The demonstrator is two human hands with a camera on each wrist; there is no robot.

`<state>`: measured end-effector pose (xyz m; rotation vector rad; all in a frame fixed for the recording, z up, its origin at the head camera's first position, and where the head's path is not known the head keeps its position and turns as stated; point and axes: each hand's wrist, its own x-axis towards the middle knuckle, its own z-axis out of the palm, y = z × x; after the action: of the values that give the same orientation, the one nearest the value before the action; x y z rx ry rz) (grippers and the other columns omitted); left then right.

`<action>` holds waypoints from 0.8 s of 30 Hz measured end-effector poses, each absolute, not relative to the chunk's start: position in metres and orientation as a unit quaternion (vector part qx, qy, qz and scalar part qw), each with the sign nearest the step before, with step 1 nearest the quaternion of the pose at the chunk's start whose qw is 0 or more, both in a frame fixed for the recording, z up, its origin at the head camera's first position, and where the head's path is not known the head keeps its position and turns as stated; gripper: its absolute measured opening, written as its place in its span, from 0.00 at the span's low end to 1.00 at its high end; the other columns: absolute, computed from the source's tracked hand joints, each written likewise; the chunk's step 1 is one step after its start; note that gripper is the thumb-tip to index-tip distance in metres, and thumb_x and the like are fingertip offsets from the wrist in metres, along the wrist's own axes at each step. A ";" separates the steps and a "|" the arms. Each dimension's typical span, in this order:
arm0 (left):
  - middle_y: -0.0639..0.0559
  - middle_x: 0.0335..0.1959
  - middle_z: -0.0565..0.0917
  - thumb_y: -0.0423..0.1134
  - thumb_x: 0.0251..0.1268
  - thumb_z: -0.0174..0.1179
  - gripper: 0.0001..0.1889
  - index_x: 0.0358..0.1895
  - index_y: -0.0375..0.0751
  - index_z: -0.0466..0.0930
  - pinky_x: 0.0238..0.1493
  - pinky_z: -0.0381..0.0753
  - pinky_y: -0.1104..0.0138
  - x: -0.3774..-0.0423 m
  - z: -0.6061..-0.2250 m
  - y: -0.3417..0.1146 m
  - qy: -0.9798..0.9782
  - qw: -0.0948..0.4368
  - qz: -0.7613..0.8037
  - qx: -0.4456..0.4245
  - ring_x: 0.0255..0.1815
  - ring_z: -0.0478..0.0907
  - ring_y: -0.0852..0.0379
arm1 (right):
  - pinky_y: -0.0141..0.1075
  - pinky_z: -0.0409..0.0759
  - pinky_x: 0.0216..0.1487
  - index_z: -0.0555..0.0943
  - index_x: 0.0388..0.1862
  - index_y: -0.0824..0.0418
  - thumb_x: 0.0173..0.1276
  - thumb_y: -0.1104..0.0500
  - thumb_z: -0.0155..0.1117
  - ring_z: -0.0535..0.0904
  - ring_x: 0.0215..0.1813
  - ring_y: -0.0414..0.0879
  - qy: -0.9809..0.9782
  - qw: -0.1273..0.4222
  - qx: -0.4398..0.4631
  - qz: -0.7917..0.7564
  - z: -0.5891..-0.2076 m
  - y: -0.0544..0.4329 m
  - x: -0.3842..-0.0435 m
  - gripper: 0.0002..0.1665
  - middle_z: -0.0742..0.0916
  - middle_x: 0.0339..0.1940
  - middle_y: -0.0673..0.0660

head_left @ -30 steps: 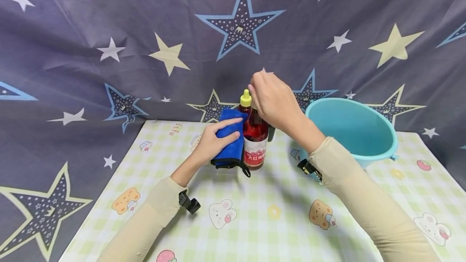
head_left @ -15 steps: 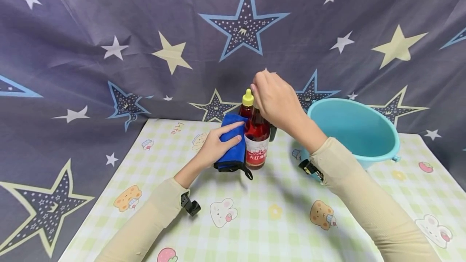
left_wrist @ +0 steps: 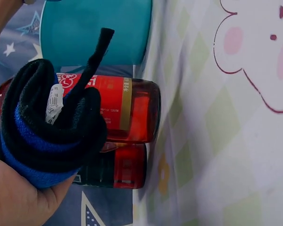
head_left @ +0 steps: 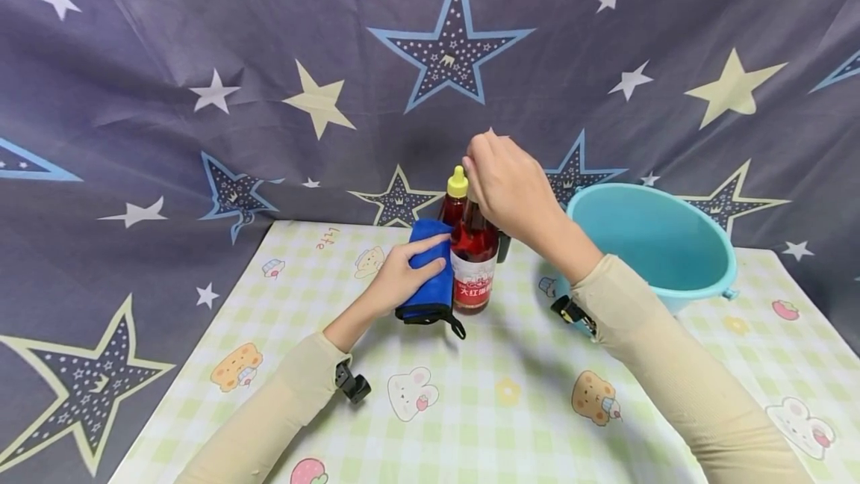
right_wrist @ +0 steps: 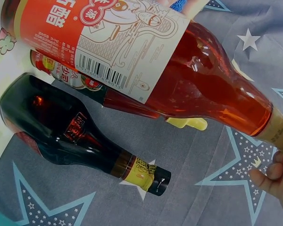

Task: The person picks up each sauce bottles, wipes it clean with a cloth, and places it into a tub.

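Observation:
My left hand [head_left: 395, 281] grips a folded blue cloth [head_left: 433, 286] with black edging and a hanging black loop. The cloth lies along the left side of a glass bottle of red vinegar [head_left: 474, 282], which stands upright on the table. At its top, my right hand [head_left: 508, 181] holds the bottle by the capped neck, and the fingers cover most of the cap. In the left wrist view the cloth [left_wrist: 47, 136] is rolled in my palm, in front of the bottle's red label [left_wrist: 115, 101]. In the right wrist view the fingertips [right_wrist: 269, 181] are at the neck.
Behind the vinegar stands a sauce bottle with a yellow nozzle cap [head_left: 457, 182]. A dark bottle [right_wrist: 52, 122] with a black cap is close by, mostly hidden in the head view. To the right is a light blue bucket [head_left: 722, 267]. A star-patterned curtain [head_left: 269, 36] hangs behind the table.
My left hand and the blue cloth have slid a little way down the bottle's side. The right hand keeps its hold at the neck. The view has shifted slightly.

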<state>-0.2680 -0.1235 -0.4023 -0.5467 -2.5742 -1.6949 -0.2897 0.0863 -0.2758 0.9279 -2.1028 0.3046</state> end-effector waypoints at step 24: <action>0.42 0.71 0.76 0.37 0.68 0.65 0.23 0.66 0.49 0.81 0.74 0.67 0.45 -0.268 -0.409 -0.122 -0.835 -0.030 -0.533 -0.134 0.75 0.68 0.40 | 0.41 0.70 0.33 0.70 0.41 0.63 0.84 0.57 0.44 0.68 0.31 0.52 -0.831 0.397 0.370 0.120 -0.275 0.086 -0.288 0.12 0.73 0.29 0.57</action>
<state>-0.2680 -0.1219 -0.4087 -0.4281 -2.6737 -1.7082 -0.2880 0.0861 -0.2755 0.9379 -2.1065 0.3047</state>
